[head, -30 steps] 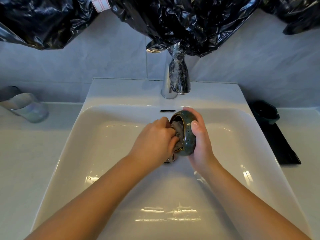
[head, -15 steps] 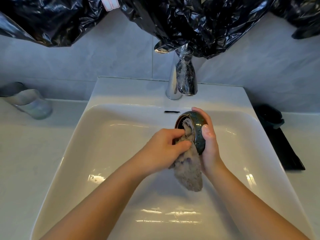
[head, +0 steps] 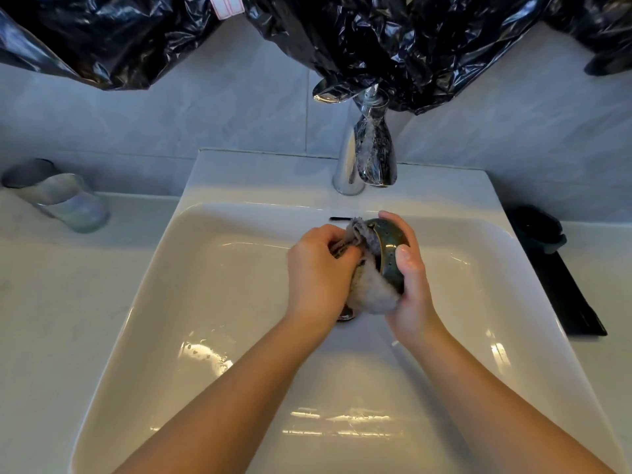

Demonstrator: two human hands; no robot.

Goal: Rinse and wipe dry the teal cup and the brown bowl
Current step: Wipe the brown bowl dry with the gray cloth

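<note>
Drying step, on the small dark speckled glazed bowl with a brownish-gold rim, which I take to be the brown bowl (the glaze reads greenish in this light, so not certain). Your right hand is curled round its outside, thumb on the near wall and fingers over the far side. It holds the bowl tipped on its side, mouth to your left, in the air over the white ceramic sink basin, just in front of the chrome mixer tap. Your left hand is closed on a bunched grey fluffy cloth. Part of the cloth is pressed to the bowl's mouth and the rest hangs under its lower edge. No water visible from the tap, so the rinse on this piece looks done. Can't see inside the bowl, so can't tell how dry it is. Next, I'd say: rotate the bowl in your right hand and run the cloth round the outer wall and the base. Keep a firm grip, since wet glaze over a hard basin is a slip risk. Then park it on the white desk. A dark rounded vessel sits at the far end of the flat black tray on your right. It could be the teal cup, but it's too dark to confirm or to say whether it's been done.
</note>
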